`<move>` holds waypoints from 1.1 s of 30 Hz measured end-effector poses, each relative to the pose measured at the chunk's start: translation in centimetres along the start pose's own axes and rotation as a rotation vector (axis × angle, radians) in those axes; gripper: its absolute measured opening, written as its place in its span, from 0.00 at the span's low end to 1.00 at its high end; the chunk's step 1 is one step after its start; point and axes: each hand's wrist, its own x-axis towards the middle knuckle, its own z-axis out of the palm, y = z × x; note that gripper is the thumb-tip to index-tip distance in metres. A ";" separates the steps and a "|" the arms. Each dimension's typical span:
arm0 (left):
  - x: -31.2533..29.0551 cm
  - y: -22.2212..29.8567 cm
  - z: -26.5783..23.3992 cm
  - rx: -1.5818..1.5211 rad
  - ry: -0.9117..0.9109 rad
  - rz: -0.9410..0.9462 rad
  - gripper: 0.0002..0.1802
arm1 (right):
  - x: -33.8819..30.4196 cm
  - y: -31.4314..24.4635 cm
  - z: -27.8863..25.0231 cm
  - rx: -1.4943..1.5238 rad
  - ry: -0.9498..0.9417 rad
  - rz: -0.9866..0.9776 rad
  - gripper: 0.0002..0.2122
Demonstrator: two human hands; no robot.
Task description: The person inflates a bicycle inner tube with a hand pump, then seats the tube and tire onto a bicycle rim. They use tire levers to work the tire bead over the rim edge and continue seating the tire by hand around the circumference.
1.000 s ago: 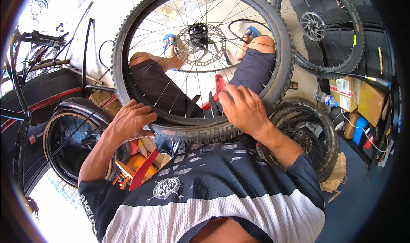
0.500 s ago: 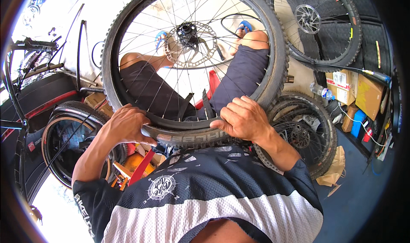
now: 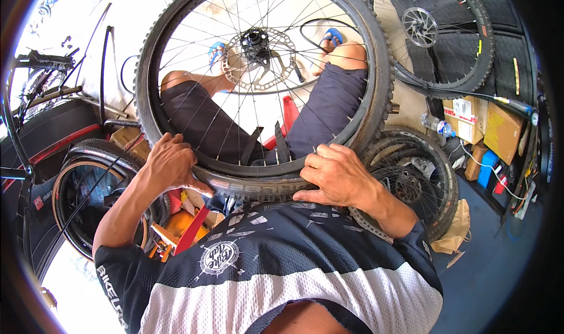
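In front of my body a bicycle wheel stands upright, its black knobbly tire (image 3: 258,188) nearest to me at the lower edge. Through the spokes I see a hub with a large silver disc rotor (image 3: 232,64). My left hand (image 3: 170,165) grips the tire at the lower left, fingers curled over it and thumb stretched along its outer side. At the lower right my right hand (image 3: 336,178) is closed round the tire, with its fingers bent at the rim (image 3: 258,170) and its thumb on the outer tread side. The fingertips of both hands are partly hidden.
Another wheel (image 3: 437,34) lies at the upper right, and a further wheel (image 3: 411,184) sits beside my right forearm. A tan-walled tire (image 3: 70,210) is at the left near a bicycle frame (image 3: 26,169). Cardboard boxes (image 3: 502,133) and a plastic bottle (image 3: 436,124) stand at the right.
My right thumb has shifted from the rim's edge down to the tire's outer side. My left hand keeps its hold, and the wheel sits slightly further left in view.
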 end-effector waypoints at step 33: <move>0.2 3.1 -1.3 -0.501 0.120 0.328 0.42 | 2.2 1.1 0.4 0.202 -0.363 -0.056 0.14</move>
